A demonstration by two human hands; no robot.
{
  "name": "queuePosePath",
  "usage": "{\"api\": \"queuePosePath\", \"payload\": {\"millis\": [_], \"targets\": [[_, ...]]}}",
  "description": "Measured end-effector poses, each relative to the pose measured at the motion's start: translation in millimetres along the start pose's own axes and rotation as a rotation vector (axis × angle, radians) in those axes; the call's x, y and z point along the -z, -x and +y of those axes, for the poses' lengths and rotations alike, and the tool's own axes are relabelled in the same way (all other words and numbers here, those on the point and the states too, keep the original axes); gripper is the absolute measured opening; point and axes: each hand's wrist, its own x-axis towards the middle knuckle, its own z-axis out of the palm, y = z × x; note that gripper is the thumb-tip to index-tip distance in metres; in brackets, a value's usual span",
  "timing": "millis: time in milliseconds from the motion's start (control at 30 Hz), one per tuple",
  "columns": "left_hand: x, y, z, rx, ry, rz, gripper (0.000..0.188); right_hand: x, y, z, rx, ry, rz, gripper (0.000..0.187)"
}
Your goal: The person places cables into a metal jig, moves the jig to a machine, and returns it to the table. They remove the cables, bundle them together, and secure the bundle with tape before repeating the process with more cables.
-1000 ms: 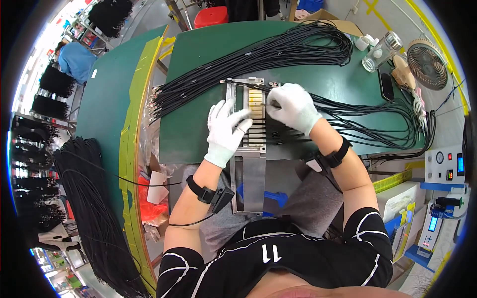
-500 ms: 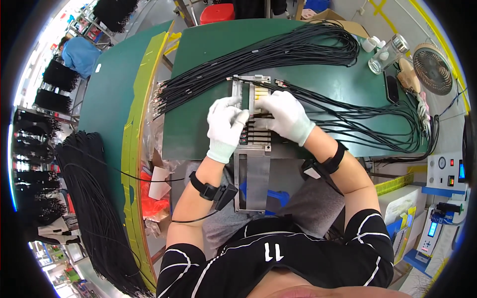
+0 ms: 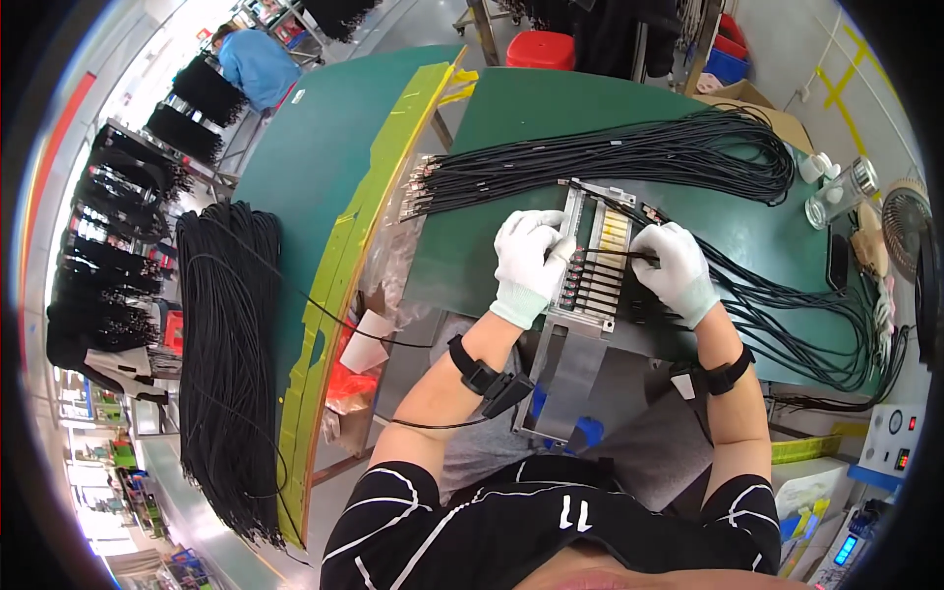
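Observation:
A metal fixture (image 3: 601,322) with a row of slots lies at the table's near edge. Several black cable ends (image 3: 597,286) lie side by side in its nearer slots, while the farther slots show yellow strips (image 3: 614,228). My white-gloved right hand (image 3: 677,270) pinches a black cable (image 3: 615,253) just right of the fixture. That cable stretches across the slots to my white-gloved left hand (image 3: 531,261), whose thumb and forefinger close on its end at the fixture's left side. The cable's very tip is hidden by the left fingers.
A long bundle of black cables (image 3: 629,152) lies across the back of the green table (image 3: 511,103). More loose cables (image 3: 787,280) trail off to the right. A glass jar (image 3: 836,197) and a fan (image 3: 907,221) stand at the right. Another cable bundle (image 3: 231,364) covers the left table.
My view has swung, shifting the scene rightward. My right hand has drawn away from the fixture to the right, so the cable now shows stretched between both hands.

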Motion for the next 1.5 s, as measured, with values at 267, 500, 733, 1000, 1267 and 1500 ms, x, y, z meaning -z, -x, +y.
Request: {"api": "queuePosePath", "payload": {"millis": [267,500,733,1000,1267,1500], "targets": [[-5,4,-7,0.094,-0.003,-0.032,0.015,1,2,6,0.034,0.006,-0.046,0.01],[-2,7,-20,0.177,0.082,-0.045,0.013,-5,2,11,-0.001,0.119,-0.033,0.011],[-9,13,-17,0.172,0.074,-0.091,0.011,1,7,15,-0.006,0.207,-0.09,0.012],[-6,12,-12,0.235,0.094,-0.133,0.009,6,6,10,0.0,0.257,-0.173,0.009],[-11,10,11,-0.215,-0.262,-0.311,0.032,-4,2,13,0.029,0.299,-0.127,0.011],[-15,16,15,-0.205,-0.353,-0.417,0.041,-14,-18,30,-0.025,0.497,0.147,0.016]]}}
